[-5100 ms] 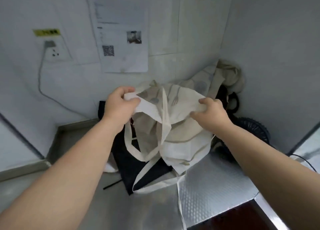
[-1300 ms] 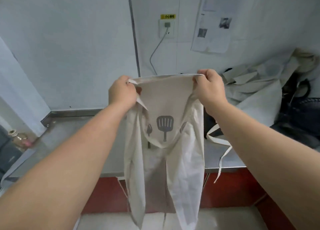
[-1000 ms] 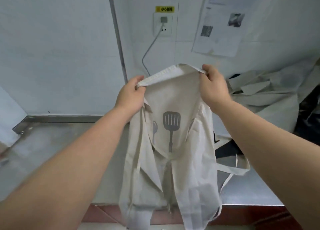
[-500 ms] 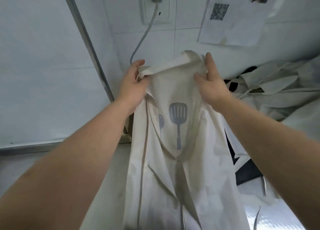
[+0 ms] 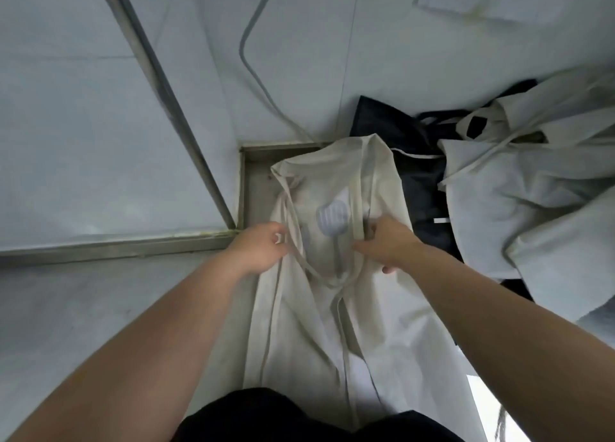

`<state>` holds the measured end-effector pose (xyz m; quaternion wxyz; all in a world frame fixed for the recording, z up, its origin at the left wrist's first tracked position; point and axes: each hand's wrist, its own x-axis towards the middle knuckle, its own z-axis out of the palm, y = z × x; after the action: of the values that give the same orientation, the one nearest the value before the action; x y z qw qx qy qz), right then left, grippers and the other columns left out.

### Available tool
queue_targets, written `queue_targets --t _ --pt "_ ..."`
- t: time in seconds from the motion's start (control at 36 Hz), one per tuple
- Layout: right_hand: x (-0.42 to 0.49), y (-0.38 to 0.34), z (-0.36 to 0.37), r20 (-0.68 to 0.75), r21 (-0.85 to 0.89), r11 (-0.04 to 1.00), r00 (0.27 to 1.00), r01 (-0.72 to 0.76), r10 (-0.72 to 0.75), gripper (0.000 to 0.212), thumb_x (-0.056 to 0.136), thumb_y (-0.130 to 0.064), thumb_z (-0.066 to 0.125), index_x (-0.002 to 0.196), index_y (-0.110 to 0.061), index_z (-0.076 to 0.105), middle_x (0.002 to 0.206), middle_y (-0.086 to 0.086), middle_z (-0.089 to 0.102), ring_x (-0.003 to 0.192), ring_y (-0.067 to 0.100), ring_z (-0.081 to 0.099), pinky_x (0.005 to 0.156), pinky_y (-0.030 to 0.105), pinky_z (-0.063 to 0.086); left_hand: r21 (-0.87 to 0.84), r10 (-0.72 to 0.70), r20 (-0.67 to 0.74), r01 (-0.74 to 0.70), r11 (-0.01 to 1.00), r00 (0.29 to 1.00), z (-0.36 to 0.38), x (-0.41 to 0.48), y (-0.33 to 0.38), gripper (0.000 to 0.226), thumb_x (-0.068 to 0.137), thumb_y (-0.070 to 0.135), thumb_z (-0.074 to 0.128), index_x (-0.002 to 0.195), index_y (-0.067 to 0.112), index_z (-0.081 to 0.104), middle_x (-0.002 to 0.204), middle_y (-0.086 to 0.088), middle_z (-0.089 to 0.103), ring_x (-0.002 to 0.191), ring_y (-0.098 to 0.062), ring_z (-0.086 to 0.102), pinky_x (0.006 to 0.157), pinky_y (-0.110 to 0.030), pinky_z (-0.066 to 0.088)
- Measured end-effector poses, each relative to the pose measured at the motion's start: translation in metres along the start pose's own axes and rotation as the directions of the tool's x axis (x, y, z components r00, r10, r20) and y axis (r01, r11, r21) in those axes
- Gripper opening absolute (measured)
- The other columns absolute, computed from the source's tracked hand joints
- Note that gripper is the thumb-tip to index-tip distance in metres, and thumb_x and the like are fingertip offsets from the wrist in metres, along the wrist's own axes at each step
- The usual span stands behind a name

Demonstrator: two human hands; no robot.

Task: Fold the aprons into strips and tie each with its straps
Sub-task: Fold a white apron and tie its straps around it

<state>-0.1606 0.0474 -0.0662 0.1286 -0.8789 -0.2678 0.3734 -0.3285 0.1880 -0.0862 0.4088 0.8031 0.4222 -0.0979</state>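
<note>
Apron (image 5: 332, 325) flat on the steel counter (image 5: 100, 308), running lengthwise from the near edge up to the back corner, with the bib end just short of the raised rim (image 5: 116, 243). The spatula print (image 5: 332, 222) faces up between the two hands.

The left hand (image 5: 261, 250) is at the left edge of the bib, fingers curled, thumb and forefinger pinching the cloth right where the neck strap (image 5: 358, 189) loops past. The right hand (image 5: 389, 242) is on the other side, fingers curled into a fold along the right edge, thumb sticking out below. Both have cloth in hand, and the bib is bunched narrow between them.

As for room, the left half of the counter is bare steel, wide open out to the rim and the wall behind it. The right is tight: a dark apron (image 5: 419, 175) lies touching the right edge of the bib, and past that a pile (image 5: 532, 202) of pale aprons with loose straps crowds the corner. A cable (image 5: 248, 59) trails down the wall to the rim just behind the bib. A metal post (image 5: 156, 85) runs slantwise down the wall to the rim's inner corner. The lower hem runs off toward the near edge, hidden under the person's dark clothing (image 5: 266, 415).
</note>
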Motion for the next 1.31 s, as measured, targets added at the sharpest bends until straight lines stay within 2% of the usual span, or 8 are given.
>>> queue_targets --t 0.17,0.28,0.36,0.47,0.69,1.0,1.17,1.31 --pt "0.006 -0.001 0.016 0.035 -0.282 0.96 0.999 0.003 0.007 0.019 0.097 -0.022 0.042 0.09 -0.007 0.052 0.07 0.007 0.052 0.048 0.02 0.053 0.044 0.024 0.038 0.04 -0.06 0.016 0.059 0.997 0.998 0.029 -0.01 -0.012 0.043 0.091 0.023 0.057 0.132 0.013 0.048 0.131 -0.011 0.054 0.118 -0.025 0.053 0.097 -0.031 0.042" --pt "0.015 -0.023 -0.002 -0.094 0.134 0.975 0.981 0.18 -0.168 0.028 0.097 -0.02 0.045 0.071 -0.011 0.048 0.072 0.008 0.058 0.056 0.019 0.052 0.048 0.027 0.043 0.066 -0.053 0.012 0.053 0.996 0.998 0.037 -0.016 -0.013 0.046 0.09 0.021 0.057 0.135 0.019 0.048 0.129 -0.012 0.055 0.115 -0.026 0.055 0.095 -0.031 0.042" --pt "0.009 -0.051 -0.034 -0.404 0.432 0.757 0.856 0.49 -0.323 0.015 0.097 -0.019 0.047 0.11 -0.017 0.054 0.101 -0.001 0.058 0.082 0.013 0.057 0.079 0.034 0.053 0.068 -0.065 0.004 0.064 0.996 0.998 0.038 -0.017 -0.015 0.05 0.091 0.022 0.056 0.139 0.018 0.044 0.135 -0.01 0.051 0.12 -0.024 0.052 0.099 -0.03 0.041" --pt "0.001 -0.061 -0.058 -0.371 0.397 0.708 0.807 0.585 -0.459 0.081 0.097 -0.005 0.042 0.148 -0.021 -0.019 0.152 0.013 0.022 0.123 0.014 0.038 0.082 0.013 0.048 0.041 -0.099 -0.015 0.1 0.994 0.995 0.039 -0.022 -0.018 0.047 0.092 0.023 0.055 0.137 0.014 0.042 0.133 -0.009 0.051 0.118 -0.025 0.051 0.096 -0.03 0.042" --pt "-0.004 -0.004 0.007 -0.18 0.002 0.945 0.929 0.328 -0.322 0.04 0.095 -0.02 0.049 0.134 -0.015 0.049 0.12 0.007 0.061 0.102 0.022 0.058 0.08 0.023 0.042 0.056 -0.132 -0.074 0.136 0.989 0.988 0.055 -0.032 -0.037 0.049 0.092 0.003 0.039 0.138 0.018 0.043 0.138 -0.01 0.045 0.123 -0.027 0.048 0.098 -0.028 0.039" --pt "-0.035 0.044 0.108 0.219 -0.468 0.774 0.905 0.426 -0.366 0.103 0.067 -0.078 0.055 0.147 -0.034 0.008 0.156 0.001 0.01 0.142 0.024 0.016 0.115 0.052 0.005 -0.093 -0.229 -0.38 0.209 0.973 0.896 0.097 -0.057 -0.069 0.038 0.087 0.02 0.062 0.122 0.01 0.051 0.117 -0.013 0.056 0.103 -0.029 0.056 0.085 -0.03 0.042" --pt "-0.047 0.055 0.123 0.186 -0.478 0.748 0.885 0.461 -0.427 0.065 0.085 -0.057 0.047 0.139 -0.027 0.03 0.146 0.001 0.031 0.136 0.026 0.029 0.114 0.055 0.005 -0.188 -0.292 -0.418 0.233 0.954 0.86 0.11 -0.083 -0.082 0.022 0.091 0.029 0.06 0.1 0.009 0.06 0.094 -0.003 0.065 0.086 -0.019 0.056 0.067 -0.021 0.032" --pt "-0.054 0.054 0.124 0.0 -0.354 0.839 0.897 0.413 -0.442 0.025 0.097 -0.028 0.032 0.107 -0.017 0.052 0.09 0.003 0.063 0.096 0.028 0.059 0.105 0.041 0.03 -0.165 -0.355 -0.414 0.315 0.935 0.838 0.111 -0.106 -0.088 0.018 0.093 0.032 0.054 0.093 0.015 0.055 0.087 -0.002 0.06 0.091 -0.025 0.058 0.068 -0.024 0.034"
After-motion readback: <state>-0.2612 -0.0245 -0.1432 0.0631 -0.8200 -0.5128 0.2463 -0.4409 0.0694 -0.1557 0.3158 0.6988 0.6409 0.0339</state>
